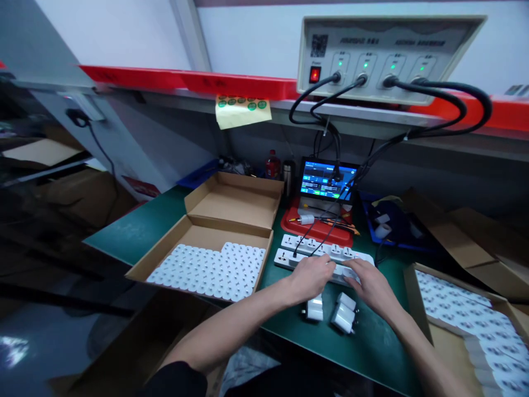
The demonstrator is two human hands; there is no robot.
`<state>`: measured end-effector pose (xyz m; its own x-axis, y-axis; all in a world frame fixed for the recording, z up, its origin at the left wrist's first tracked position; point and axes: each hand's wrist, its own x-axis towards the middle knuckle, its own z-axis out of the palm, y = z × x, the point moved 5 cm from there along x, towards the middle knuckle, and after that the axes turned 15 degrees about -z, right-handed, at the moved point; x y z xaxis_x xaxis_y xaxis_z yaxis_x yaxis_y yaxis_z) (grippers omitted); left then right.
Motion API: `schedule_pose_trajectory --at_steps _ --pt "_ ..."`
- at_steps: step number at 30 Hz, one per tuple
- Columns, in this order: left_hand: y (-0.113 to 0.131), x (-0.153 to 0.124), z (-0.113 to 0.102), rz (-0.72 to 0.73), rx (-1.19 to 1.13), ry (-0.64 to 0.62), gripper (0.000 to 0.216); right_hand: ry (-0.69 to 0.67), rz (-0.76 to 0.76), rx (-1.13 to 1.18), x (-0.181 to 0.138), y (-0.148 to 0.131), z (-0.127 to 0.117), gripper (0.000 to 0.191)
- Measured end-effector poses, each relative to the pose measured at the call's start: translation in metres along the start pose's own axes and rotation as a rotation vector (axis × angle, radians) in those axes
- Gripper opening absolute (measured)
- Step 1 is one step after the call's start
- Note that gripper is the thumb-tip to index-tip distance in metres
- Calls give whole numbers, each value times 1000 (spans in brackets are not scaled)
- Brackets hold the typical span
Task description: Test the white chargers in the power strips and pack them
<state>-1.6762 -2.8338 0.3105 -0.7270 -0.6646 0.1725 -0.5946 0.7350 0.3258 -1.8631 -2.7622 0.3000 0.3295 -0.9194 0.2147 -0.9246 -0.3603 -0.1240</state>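
Observation:
Two white power strips lie one behind the other on the green table. My left hand (312, 277) is over the near power strip (283, 258), its fingers pinched together; what they hold is hidden. My right hand (370, 281) rests at the right end of the same strip, fingers bent around a white block-shaped adapter (349, 273) partly hidden beneath them. Thin black cables run down to the strips. Closer to me lie several loose white adapters (344, 313), with another adapter group (314, 309) just left of them. The far power strip (289, 241) has several sockets showing.
An open cardboard box (264, 242) with rows of white adapters stands left. Another adapter box (417, 300) is at right. Behind the strips are a red tray (289, 221) and a lit screen (326, 179). A test box (388, 60) with black cables sits on the shelf above.

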Motion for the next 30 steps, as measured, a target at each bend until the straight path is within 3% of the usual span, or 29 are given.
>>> schedule_pose_trajectory --at_steps 5,7,10,12,16,19,22,26,30 --pt "-77 -28 -36 -284 -295 278 13 212 -109 167 41 -31 12 26" --pt "-102 -28 -38 -359 -372 288 19 227 -90 224 62 -42 22 22" --pt "-115 -17 -32 -327 -388 193 15 244 -24 280 88 -51 34 16" --pt "-116 -9 -26 -290 -360 120 6 261 2 303 98 -54 39 17" --pt "-116 -4 -19 -261 -350 45 8 329 60 326 96 -50 34 22" --pt "-118 -8 -20 -234 -400 83 9 369 130 429 76 -33 15 30" --pt "-111 -11 -27 -185 -497 172 11 298 198 463 45 -5 -7 31" --pt "-76 -1 -22 -114 -581 70 22 190 262 397 5 25 -21 33" --pt "-34 22 -8 -135 -600 -38 15 185 271 411 -9 34 -14 35"
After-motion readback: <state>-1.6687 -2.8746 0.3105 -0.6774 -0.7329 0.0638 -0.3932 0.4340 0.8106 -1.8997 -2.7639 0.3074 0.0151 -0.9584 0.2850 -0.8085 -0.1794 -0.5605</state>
